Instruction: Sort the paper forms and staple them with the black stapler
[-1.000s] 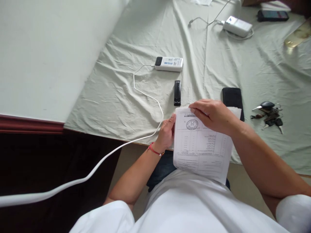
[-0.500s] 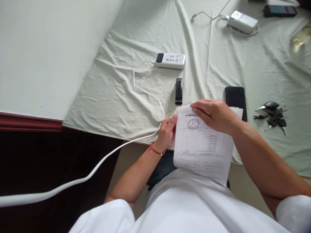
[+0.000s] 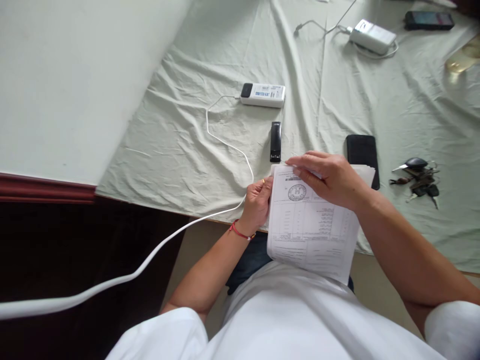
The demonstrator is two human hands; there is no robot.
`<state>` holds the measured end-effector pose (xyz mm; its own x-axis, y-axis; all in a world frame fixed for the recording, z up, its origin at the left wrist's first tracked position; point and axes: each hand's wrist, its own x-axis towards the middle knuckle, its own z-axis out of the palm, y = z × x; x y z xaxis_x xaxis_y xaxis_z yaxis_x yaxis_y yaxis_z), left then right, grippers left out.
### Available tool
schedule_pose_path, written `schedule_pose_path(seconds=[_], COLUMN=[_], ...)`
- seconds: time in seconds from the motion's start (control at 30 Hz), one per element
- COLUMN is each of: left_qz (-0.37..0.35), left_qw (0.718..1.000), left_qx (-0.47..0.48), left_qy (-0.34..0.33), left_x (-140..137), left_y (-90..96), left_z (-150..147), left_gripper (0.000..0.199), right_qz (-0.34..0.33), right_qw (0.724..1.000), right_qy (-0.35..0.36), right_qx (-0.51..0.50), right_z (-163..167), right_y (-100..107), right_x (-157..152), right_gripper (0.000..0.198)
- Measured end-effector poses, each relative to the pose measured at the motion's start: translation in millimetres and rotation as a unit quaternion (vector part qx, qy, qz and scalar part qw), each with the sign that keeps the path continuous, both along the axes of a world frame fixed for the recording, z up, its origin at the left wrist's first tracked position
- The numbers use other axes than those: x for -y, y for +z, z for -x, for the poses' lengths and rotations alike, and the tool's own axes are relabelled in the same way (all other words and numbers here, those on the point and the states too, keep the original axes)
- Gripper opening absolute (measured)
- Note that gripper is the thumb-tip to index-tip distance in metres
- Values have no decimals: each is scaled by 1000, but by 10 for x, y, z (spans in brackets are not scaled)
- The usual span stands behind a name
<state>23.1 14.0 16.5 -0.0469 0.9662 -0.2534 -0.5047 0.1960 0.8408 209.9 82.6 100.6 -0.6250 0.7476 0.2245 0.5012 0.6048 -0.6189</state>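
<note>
A stack of printed papers (image 3: 311, 235) with a round stamp lies over the table edge and my lap. My left hand (image 3: 258, 202) is closed on its left edge, the thumb on top. Across the upper edge sits my right hand (image 3: 326, 175), its fingers along the rim and its thumb on the front sheet, pinching the papers. A black stapler (image 3: 275, 142) lies on the cloth just beyond the top left corner. Partly behind my right hand is a black phone-like slab (image 3: 362, 150).
A white power bank (image 3: 263, 95) has a white cable (image 3: 161, 245) running off left, past my left wrist. To the right lies a bunch of keys (image 3: 418, 175). Farther back are another white power bank (image 3: 373, 37), a phone (image 3: 429, 20) and a clear bottle (image 3: 461, 60).
My right hand has slid slightly left along the top edge of the papers. My left hand keeps its hold in nearly the same place.
</note>
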Motion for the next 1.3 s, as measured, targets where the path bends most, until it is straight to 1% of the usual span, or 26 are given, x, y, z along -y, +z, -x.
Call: schedule_pose_path(seconds=[0.13, 0.3, 0.4, 0.57, 0.63, 0.77, 0.87, 0.97, 1.03, 1.13, 1.2, 1.3], left_qz=[-19, -46, -39, -24, -26, -78, -96, -106, -100, -80, -64, -30], left_qw=[998, 993, 993, 993, 992, 985, 974, 965, 970, 982, 989, 995], left_qx=[-66, -110, -110, -108, -122, -152, -206, -238, -223, -168, -125, -39], left_qy=[6, -15, -25, -33, -32, -16, -20, -17, -11, -13, -41, -92], left_x=[13, 16, 17, 28, 38, 66, 83, 82, 69, 41, 27, 23], left_y=[-20, 77, 98, 65, 69, 106, 123, 117, 100, 64, 40, 21], left_z=[5, -22, -60, -113, -120, -119, -115, -118, -126, -139, -145, -151], left_gripper=[53, 55, 57, 59, 58, 50, 42, 44, 42, 42, 47, 50], right_qz=[0, 7, 12, 36, 22, -8, -25, -57, -67, -52, -40, -24], right_qw=[999, 996, 996, 997, 997, 995, 994, 989, 986, 982, 983, 987], right_qy=[-13, -46, -62, -70, -79, -100, -106, -116, -100, -60, -52, -48], right_qx=[-33, -75, -57, -25, -15, 8, 27, 74, 120, 170, 173, 150], right_z=[20, 37, 46, 63, 69, 82, 95, 117, 135, 151, 147, 133], right_y=[21, 38, 31, -18, -39, -69, -81, -76, -62, -39, -26, -12], right_x=[10, 12, 1, -22, -24, -16, -16, -19, -14, 6, 22, 48], right_gripper=[29, 23, 22, 23, 24, 25, 26, 30, 33, 38, 39, 38])
